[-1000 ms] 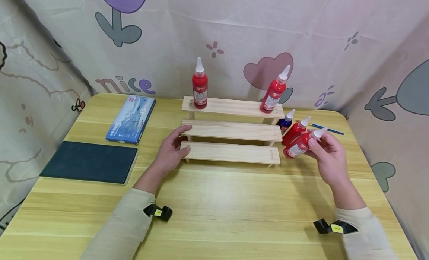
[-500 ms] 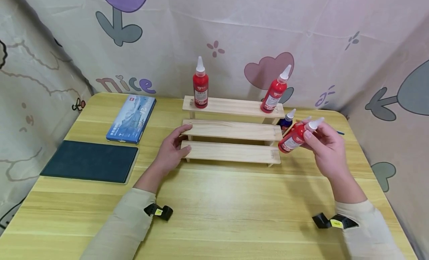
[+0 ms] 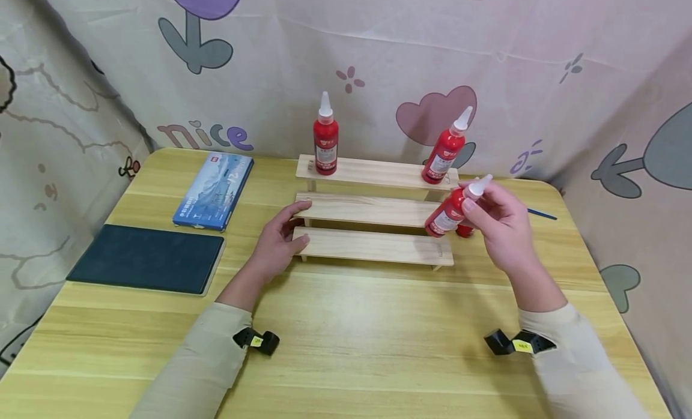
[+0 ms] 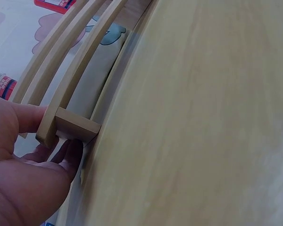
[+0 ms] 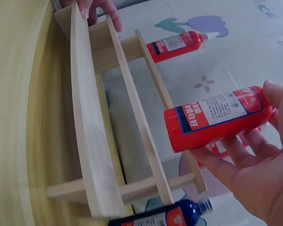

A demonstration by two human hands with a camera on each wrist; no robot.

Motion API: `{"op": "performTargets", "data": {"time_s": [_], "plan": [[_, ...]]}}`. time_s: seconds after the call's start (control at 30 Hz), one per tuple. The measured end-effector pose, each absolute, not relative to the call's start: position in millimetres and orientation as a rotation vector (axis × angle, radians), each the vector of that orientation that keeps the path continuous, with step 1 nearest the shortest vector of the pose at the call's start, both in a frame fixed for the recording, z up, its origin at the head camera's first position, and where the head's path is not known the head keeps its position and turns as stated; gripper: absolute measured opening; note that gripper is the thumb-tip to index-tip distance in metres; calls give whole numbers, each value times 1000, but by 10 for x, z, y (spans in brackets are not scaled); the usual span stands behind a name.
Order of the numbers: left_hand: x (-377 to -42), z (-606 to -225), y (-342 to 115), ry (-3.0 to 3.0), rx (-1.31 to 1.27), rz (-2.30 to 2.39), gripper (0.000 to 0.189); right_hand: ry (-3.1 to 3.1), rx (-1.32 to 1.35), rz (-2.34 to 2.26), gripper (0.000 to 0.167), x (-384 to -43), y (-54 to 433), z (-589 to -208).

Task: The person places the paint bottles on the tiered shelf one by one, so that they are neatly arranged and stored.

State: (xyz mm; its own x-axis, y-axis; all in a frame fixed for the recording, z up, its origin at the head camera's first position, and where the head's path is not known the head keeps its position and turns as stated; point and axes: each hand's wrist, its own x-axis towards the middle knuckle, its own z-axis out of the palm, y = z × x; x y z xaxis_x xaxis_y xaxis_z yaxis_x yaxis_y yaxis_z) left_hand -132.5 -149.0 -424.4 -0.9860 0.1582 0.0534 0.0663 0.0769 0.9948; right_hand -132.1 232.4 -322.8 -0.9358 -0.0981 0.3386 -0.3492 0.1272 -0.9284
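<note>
My right hand point(image 3: 503, 227) holds a red squeeze bottle point(image 3: 446, 216) with a white nozzle, tilted, overlapping the right end of the middle shelf in the head view. Thumb and fingers wrap its upper part in the right wrist view. With my left hand point(image 3: 274, 242) I grip the left end of a three-tier wooden display rack point(image 3: 373, 246), thumb over the lowest shelf. On the top tier, one red bottle point(image 3: 326, 146) stands at the left and another red bottle point(image 3: 443, 158) at the right. A further red bottle point(image 3: 464, 231) is mostly hidden behind my right hand.
A dark blue bottle point(image 5: 184, 214) is beside the rack's right end in the right wrist view. A blue brush handle point(image 3: 542, 215) lies farther right. On the left are a blue box point(image 3: 213, 191) and a dark notebook point(image 3: 146, 258). A patterned cloth point(image 3: 367, 41) hangs behind the table.
My right hand has moved left with the red bottle, from beside the rack to its right end. The blue bottle is now hidden in the head view. My left hand stays in place.
</note>
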Motion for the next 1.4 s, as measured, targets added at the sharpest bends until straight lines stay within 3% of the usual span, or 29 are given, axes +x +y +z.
{"op": "performTargets", "data": {"time_s": [1.4], "plan": [[-1324,-4222,-1491,2259,195,2045,65,-2185,795,2036,31,-1783,1136,-3132]]}}
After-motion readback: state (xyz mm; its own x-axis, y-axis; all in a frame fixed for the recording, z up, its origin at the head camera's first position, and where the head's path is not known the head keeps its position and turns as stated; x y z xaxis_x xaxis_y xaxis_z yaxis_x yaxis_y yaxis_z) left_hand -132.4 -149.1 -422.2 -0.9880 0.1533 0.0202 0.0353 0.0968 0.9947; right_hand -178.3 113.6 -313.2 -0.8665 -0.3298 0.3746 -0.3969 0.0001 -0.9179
